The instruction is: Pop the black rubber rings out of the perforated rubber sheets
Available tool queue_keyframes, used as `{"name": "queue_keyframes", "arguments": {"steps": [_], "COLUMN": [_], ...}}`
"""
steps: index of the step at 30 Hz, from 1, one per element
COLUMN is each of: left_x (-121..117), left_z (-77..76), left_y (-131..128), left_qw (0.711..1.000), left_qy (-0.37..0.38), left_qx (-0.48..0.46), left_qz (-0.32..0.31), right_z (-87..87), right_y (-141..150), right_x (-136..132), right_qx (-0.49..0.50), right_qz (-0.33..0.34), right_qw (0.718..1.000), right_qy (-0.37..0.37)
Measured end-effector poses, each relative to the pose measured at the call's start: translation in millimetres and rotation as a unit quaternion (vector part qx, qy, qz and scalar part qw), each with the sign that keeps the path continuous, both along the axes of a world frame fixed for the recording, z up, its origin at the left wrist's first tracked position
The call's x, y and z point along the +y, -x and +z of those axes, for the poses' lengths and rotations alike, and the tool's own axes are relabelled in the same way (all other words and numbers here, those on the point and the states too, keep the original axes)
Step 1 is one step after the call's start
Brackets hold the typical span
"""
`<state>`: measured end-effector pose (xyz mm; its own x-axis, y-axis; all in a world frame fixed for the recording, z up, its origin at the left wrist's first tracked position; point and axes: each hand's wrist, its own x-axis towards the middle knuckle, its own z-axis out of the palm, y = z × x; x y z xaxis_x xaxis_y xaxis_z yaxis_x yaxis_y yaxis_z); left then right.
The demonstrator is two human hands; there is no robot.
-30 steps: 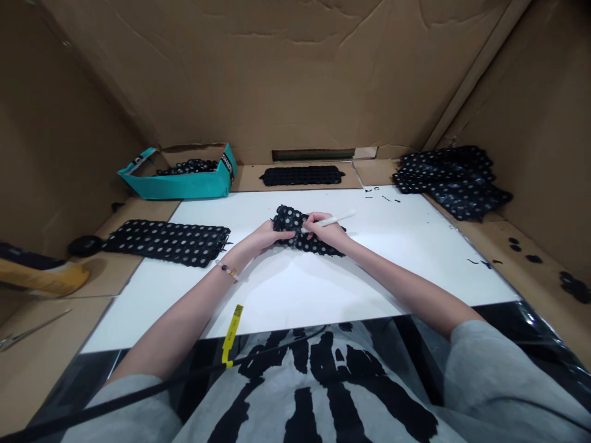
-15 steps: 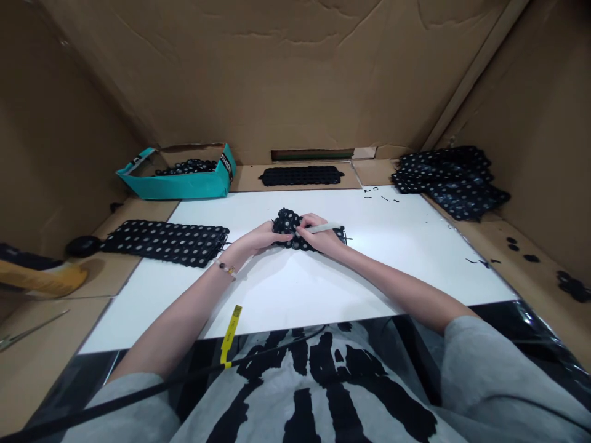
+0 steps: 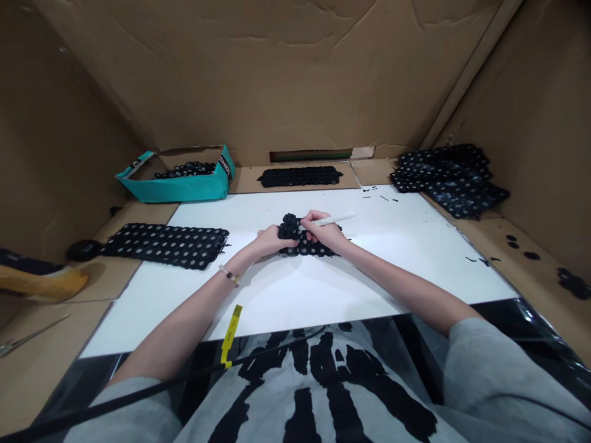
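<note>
At the middle of the white board [image 3: 295, 295] lies a black sheet with rows of pale round dots [image 3: 311, 247], its left end bunched up. My left hand [image 3: 272, 240] grips that bunched end, thumb across the top. Between the fingertips of my right hand [image 3: 323, 232] is a slim white pen-like tool [image 3: 335, 218], its tip at the sheet and its back end pointing right. The exact kind of tool is too small to tell. My right hand covers part of the sheet.
A similar dotted sheet [image 3: 166, 245] lies left, and a dark one [image 3: 300, 176] at the back. The teal box [image 3: 180, 189] holds dotted pieces. More sheets [image 3: 447, 178] are piled back right. Tweezers [image 3: 34, 335] and a yellow-black container [image 3: 41, 277] lie left. Cardboard walls [image 3: 286, 80] surround the board.
The bunched end of the sheet has shifted slightly right and folded over differently. The white tool has tilted, its back end now higher and farther right. Both hands keep their hold.
</note>
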<state>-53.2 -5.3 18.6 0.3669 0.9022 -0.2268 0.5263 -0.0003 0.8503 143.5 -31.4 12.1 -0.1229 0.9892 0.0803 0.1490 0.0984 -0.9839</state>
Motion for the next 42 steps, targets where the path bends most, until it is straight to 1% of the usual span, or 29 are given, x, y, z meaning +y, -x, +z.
{"name": "queue_keyframes", "arguments": {"steps": [2,4,7,9,12,15,18,25,30,34,36,38,42], "left_x": [1,3,5,5,6,7,7,6,6,6,5,4,2], "left_z": [-3.3,-4.8,-6.1,-7.4,-9.1,-8.8,-7.2,-7.8,-6.7,-5.3,-4.1,-1.9,4.2], "left_y": [1,2,2,2,3,5,7,5,3,3,3,3,3], "left_qw": [1.000,0.999,0.994,0.992,0.995,0.997,0.997,0.998,0.997,0.997,0.997,0.997,0.995], "left_qy": [-0.002,0.005,0.028,0.037,0.028,0.011,0.012,0.005,0.022,0.028,0.030,0.032,0.058], "left_qx": [-0.006,-0.039,-0.107,-0.122,-0.098,-0.064,-0.060,-0.053,-0.075,-0.076,-0.076,-0.074,-0.081], "left_qz": [-0.001,-0.010,-0.020,-0.017,-0.014,-0.032,-0.051,-0.014,-0.017,-0.018,-0.016,-0.014,-0.027], "right_z": [-0.7,-1.4,-2.9,-5.1,-9.4,-12.2,-12.4,-11.0,-12.9,-11.6,-10.4,-9.9,-12.5], "right_y": [-2,-5,-9,-9,-8,-6,-6,-7,-6,-5,-4,-2,3], "right_x": [2,6,9,10,9,8,8,9,10,8,5,2,-3], "right_qx": [0.012,0.018,-0.015,-0.048,-0.074,-0.082,-0.072,-0.044,-0.030,-0.038,-0.056,-0.083,-0.148], "right_qz": [-0.001,-0.005,0.004,0.012,0.012,0.006,0.002,-0.005,-0.025,-0.024,-0.019,-0.020,-0.027], "right_qw": [1.000,1.000,0.999,0.998,0.997,0.997,0.997,0.999,0.999,0.998,0.998,0.996,0.979], "right_qy": [0.006,0.021,0.039,0.039,0.024,0.011,0.016,0.029,0.036,0.038,0.026,-0.009,-0.140]}}
